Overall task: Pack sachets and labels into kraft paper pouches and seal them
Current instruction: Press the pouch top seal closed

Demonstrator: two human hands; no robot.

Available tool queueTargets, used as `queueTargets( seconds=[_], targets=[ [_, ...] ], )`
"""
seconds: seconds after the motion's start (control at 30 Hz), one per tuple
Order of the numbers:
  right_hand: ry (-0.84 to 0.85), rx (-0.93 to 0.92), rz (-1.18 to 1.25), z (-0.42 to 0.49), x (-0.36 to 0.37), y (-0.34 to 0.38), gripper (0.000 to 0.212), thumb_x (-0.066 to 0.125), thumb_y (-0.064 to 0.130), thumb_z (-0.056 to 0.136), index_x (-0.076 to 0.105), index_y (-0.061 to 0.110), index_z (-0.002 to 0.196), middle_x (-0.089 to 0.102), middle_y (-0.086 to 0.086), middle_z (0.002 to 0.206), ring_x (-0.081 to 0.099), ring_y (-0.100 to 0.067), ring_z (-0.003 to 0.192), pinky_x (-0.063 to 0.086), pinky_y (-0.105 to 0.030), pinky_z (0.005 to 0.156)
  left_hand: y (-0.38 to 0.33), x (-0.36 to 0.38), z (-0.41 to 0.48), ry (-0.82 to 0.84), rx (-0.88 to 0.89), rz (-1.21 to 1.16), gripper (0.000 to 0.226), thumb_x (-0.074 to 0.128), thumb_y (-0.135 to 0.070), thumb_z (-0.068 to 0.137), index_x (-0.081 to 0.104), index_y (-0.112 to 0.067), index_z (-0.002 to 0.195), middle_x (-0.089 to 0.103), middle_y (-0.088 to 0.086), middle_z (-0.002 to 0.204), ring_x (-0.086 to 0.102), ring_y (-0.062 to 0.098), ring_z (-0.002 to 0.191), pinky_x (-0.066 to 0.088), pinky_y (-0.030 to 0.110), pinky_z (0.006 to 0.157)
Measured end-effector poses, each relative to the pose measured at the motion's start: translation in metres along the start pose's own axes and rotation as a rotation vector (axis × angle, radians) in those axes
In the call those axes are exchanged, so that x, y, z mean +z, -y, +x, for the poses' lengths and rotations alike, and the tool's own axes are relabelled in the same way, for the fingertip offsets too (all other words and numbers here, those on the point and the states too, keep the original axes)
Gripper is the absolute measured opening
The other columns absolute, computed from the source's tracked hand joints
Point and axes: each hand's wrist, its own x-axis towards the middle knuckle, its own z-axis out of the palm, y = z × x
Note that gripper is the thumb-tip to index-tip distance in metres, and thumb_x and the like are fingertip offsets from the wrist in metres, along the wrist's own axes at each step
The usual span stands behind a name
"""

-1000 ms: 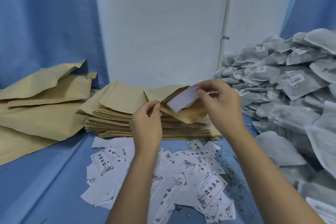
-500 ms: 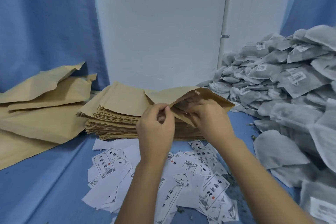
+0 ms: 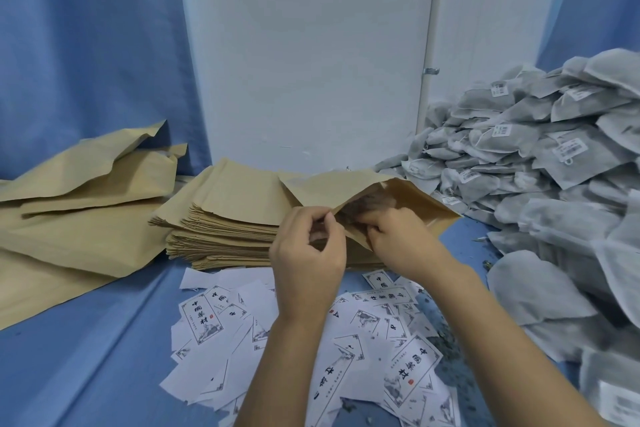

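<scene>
Head view, the only one.

- Centre of frame: one flat tan kraft paper pouch [image 3: 332, 189], mouth gaping toward the right. It rests on top of the squared stack of flat tan kraft pouches [image 3: 225, 222].
- Left hand [image 3: 308, 253]: grip closed, thumb and fingers pinching the near lip of the pouch mouth.
- Right hand [image 3: 398, 241]: fingertips tucked into the mouth and hidden by the paper. Cannot tell whether that grip holds anything.
- Handling, my judgement: the pouch is thin and very light. It is stiff enough to keep a gape but creases readily, so it needs no force. Best taken at the two lips of the mouth, one per hand, with the body lying on the stack.
- Look: matt tan outside with a crisp folded side edge. The inside is a darker brown, and its contents are too blurred to read.
- Lower centre: white rectangular printed paper labels [image 3: 346, 322], scattered loose and overlapping on the blue-covered desk [image 3: 86, 357].
- Right of frame: a heap of grey mesh sachets with small white tags [image 3: 540, 163].
- Left of frame: larger rumpled kraft pouches [image 3: 79, 204], lying apart from the stack.
</scene>
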Motion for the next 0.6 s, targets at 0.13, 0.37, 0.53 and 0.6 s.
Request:
queueTargets(
  seconds=[0.13,0.37,0.53,0.6],
  targets=[
    [-0.459,-0.041,0.316,-0.006,-0.005,0.018,0.025,0.047,0.012,0.08,0.07,0.023,0.08,0.066,0.014,0.076,0.057,-0.006,0.073,0.041,-0.016,0.062,0.002,0.003,0.004,0.051,-0.153,-0.017,0.008,0.062,0.0,0.086,0.07,-0.002,0.087,0.067,0.005,0.081,0.056,-0.005,0.072,0.043,0.006,0.063],
    [0.212,0.034,0.907,-0.014,0.008,0.044,0.038,0.042,0.038,0.08,0.062,0.013,0.06,0.063,-0.009,0.054,0.052,-0.018,0.043,0.038,-0.019,0.044,-0.004,0.007,0.014,0.09,-0.5,-0.196,0.022,0.049,-0.023,0.097,0.066,-0.025,0.083,0.068,-0.014,0.078,0.058,-0.002,0.07,0.045,0.015,0.069],
    [0.061,0.395,1.214,-0.008,0.028,0.053,0.054,0.038,0.056,0.095,0.058,0.012,0.069,0.048,-0.004,0.054,0.042,-0.015,0.05,0.031,-0.027,0.052,-0.006,0.007,0.013,0.076,-0.529,-0.198,0.033,0.042,-0.025,0.099,0.065,-0.021,0.075,0.068,-0.009,0.075,0.062,0.005,0.073,0.049,0.022,0.07],
    [-0.029,0.522,1.404,-0.008,0.026,0.054,0.038,0.051,0.042,0.091,0.047,0.016,0.064,0.029,0.004,0.047,0.023,-0.011,0.043,0.019,-0.024,0.045,-0.006,0.007,0.012,0.093,-0.512,-0.166,0.034,0.043,-0.024,0.098,0.065,-0.019,0.072,0.066,-0.01,0.069,0.058,-0.001,0.064,0.045,0.016,0.062]
  ],
)
